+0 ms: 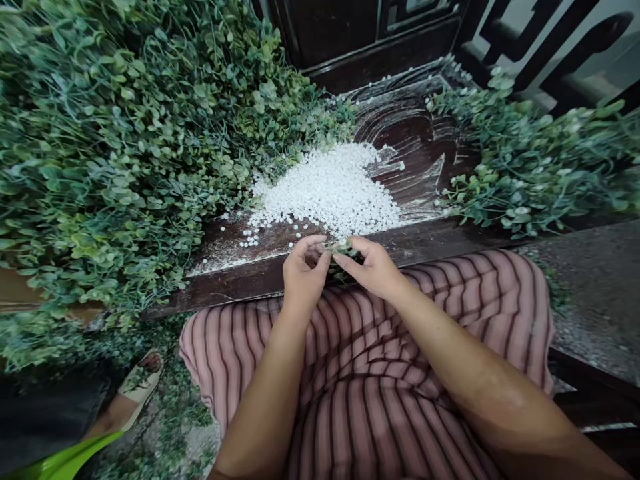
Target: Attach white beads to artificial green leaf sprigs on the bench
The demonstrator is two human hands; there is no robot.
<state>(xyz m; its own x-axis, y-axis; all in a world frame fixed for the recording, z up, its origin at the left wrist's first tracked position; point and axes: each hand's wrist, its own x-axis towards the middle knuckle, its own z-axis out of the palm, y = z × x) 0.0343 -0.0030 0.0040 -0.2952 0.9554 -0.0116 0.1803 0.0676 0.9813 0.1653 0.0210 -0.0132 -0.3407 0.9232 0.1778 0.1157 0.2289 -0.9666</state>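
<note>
My right hand [371, 267] pinches a small green artificial leaf sprig [341, 270] between thumb and fingers, just over the front edge of a dark wooden bench [425, 243]. Close beside it, my left hand [306, 270] has its fingers curled in and its thumb near the sprig. What its fingertips hold, if anything, is too small to make out. Beyond both hands spreads a heap of small white beads [335, 187], with a few scattered loose along the bench front.
A large mass of artificial greenery [125, 133] covers the left side. Another bunch of leafy stems [540, 167] lies at the right. White powder streaks the bench top. Striped cloth [390, 413] covers my lap. Another person's foot [135, 387] shows at lower left, near bright green material [80, 457].
</note>
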